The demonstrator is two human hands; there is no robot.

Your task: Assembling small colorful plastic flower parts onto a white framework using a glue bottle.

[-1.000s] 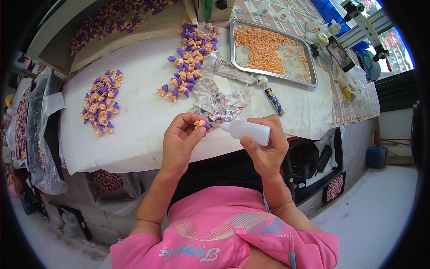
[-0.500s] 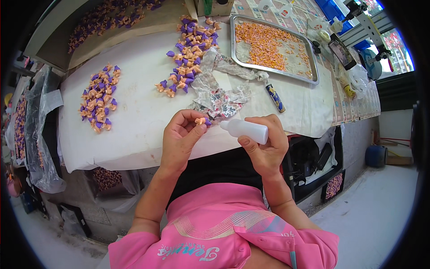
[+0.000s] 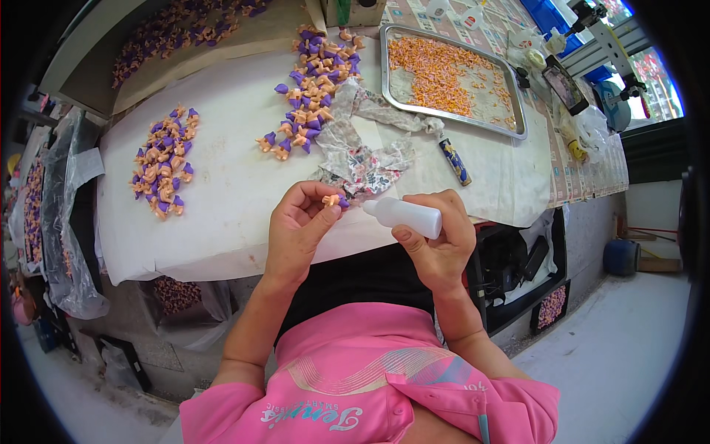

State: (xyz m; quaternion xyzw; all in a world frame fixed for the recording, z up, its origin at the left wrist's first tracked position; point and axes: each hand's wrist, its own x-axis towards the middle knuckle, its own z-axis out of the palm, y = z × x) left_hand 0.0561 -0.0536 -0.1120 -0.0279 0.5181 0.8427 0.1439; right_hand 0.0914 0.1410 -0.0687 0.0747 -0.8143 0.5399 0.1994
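Between thumb and fingers, my left hand (image 3: pixel 299 233) pinches a small peach-and-purple plastic figure part (image 3: pixel 334 200). My right hand (image 3: pixel 444 240) is wrapped round a white squeeze bottle (image 3: pixel 407 216), which lies tilted with its nozzle pointing left, close to the purple end of the part. Whether the nozzle touches the part I cannot tell. Just beyond both hands lies a crumpled floral cloth (image 3: pixel 366 166). A long pile of similar purple-and-peach parts (image 3: pixel 314 89) stretches away behind it, and a smaller pile of parts (image 3: pixel 164 163) rests at the left of the table.
A metal tray (image 3: pixel 456 111) of small orange and pink pieces sits at the back right. Near it lies a dark printed tube (image 3: pixel 454 162). A phone on a stand (image 3: pixel 564 85) rises at the right. The white-covered table (image 3: pixel 222 222) has its front edge beneath my hands.
The squeeze bottle has shifted very slightly in my right hand. My left hand and the part in it look unmoved.
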